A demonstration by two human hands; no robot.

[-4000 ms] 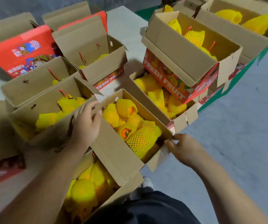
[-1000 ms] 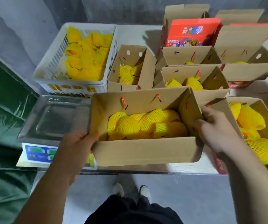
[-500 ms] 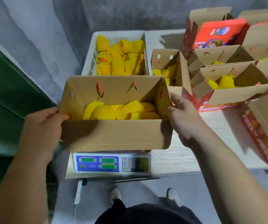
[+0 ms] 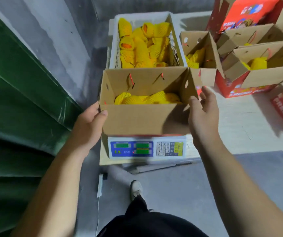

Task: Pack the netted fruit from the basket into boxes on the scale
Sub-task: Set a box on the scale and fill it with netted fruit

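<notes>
An open cardboard box [image 4: 142, 120] sits on the electronic scale [image 4: 146, 147], with several fruits in yellow foam netting [image 4: 147, 99] lying in its bottom. My left hand [image 4: 89, 124] grips the box's left front corner, thumb on the front wall. My right hand [image 4: 204, 115] hovers just off the box's right side, fingers straight and loose, holding nothing. Behind the box stands the white plastic basket [image 4: 113, 53], heaped with more netted fruit [image 4: 142, 47].
Other open cartons holding netted fruit [image 4: 200, 55] [image 4: 260, 65] and red printed boxes [image 4: 245, 12] crowd the pale table [image 4: 246, 124] to the right. A green tarp [image 4: 17, 103] and grey wall lie left. My shoe [image 4: 136, 189] and a white cable [image 4: 100, 185] are on the floor below.
The box has come down onto the scale. My right hand has let go of its right side and opened; my left hand still holds the left corner.
</notes>
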